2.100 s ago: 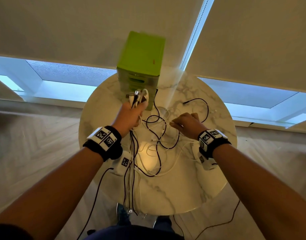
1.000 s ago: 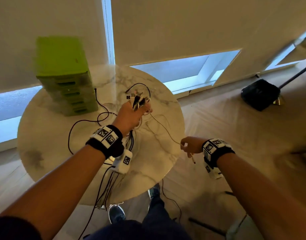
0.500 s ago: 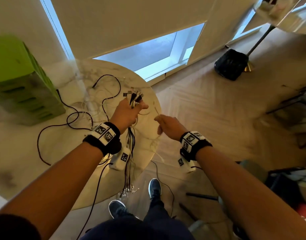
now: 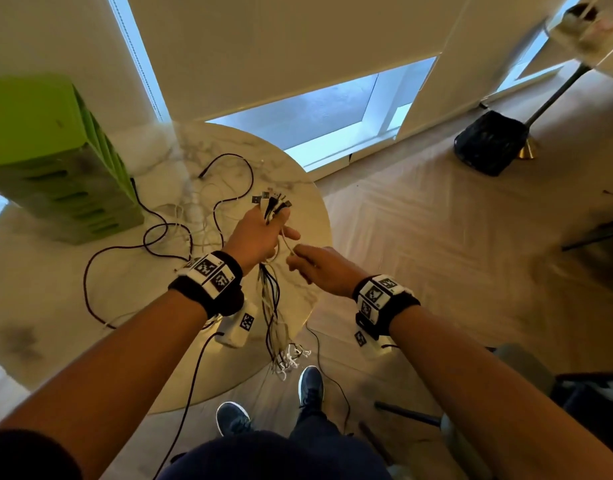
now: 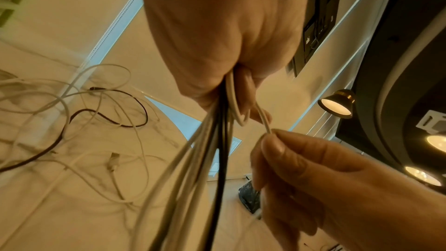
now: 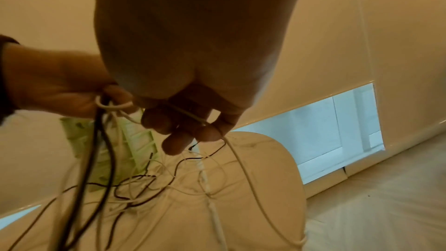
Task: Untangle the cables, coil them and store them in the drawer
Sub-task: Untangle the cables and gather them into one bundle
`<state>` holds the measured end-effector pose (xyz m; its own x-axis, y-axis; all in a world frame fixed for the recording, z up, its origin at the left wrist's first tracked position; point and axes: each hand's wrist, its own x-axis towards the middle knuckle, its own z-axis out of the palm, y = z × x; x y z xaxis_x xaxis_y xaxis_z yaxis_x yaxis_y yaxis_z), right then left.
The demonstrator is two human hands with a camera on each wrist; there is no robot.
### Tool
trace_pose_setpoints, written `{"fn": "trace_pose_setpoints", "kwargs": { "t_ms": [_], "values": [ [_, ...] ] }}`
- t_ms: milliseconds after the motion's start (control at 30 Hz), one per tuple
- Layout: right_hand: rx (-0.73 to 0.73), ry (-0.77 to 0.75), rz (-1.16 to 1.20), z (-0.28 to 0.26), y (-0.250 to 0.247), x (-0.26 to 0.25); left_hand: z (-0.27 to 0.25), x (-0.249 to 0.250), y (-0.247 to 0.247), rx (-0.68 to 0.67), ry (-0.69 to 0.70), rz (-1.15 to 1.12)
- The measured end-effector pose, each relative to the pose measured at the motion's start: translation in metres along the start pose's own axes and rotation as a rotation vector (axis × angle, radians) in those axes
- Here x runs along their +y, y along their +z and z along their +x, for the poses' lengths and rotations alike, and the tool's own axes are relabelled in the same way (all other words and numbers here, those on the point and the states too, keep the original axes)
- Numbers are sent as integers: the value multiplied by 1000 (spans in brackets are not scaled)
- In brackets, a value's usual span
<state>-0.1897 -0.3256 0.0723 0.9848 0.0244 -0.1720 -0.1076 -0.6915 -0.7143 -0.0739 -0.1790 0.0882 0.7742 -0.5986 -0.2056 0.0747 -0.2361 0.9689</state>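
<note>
Below both wrists, the bundle's loose tails (image 4: 280, 327) hang past the table rim (image 4: 318, 289) toward the floor, so gravity keeps them straight and apart while more strands are added. Just above them the left hand (image 4: 256, 237) is fisted round the bundle of cables (image 5: 217, 140), plug ends (image 4: 272, 202) gathered and poking up out of the fist; holding them by the plugs looks like a way of keeping sorted ends together. Touching distance to its right, the right hand (image 4: 318, 268) pinches a single white cable (image 5: 264, 119) between thumb and fingertips (image 6: 183, 140), apparently feeding it into the left grip, where a small white loop (image 6: 113, 105) already sits.

Beyond the left hand, the remaining cables (image 4: 180, 223), black and white, lie crossed over one another on the marble table. Farther left of them stands the green drawer unit (image 4: 55, 161), its drawers apparently closed, well apart from both hands.

Room lies to the right of the right hand, over bare floor past the table's edge, where a strand can be drawn out freely. Pulling leftward would likely drag through the pile.
</note>
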Motion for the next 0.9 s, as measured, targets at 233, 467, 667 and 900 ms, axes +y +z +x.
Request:
{"fn": "trace_pose_setpoints", "kwargs": {
  "t_ms": [233, 467, 667, 900],
  "values": [
    [-88, 415, -147, -15, -28, 77, 6, 1, -7, 116, -34, -43],
    [-291, 171, -157, 8, -13, 41, 11, 8, 9, 104, -36, -149],
    [-300, -49, -48, 32, -15, 4, 12, 10, 4, 130, -41, -174],
    [-121, -74, 61, 30, -23, 2, 11, 3, -11, 336, -93, -156]
  ]
}}
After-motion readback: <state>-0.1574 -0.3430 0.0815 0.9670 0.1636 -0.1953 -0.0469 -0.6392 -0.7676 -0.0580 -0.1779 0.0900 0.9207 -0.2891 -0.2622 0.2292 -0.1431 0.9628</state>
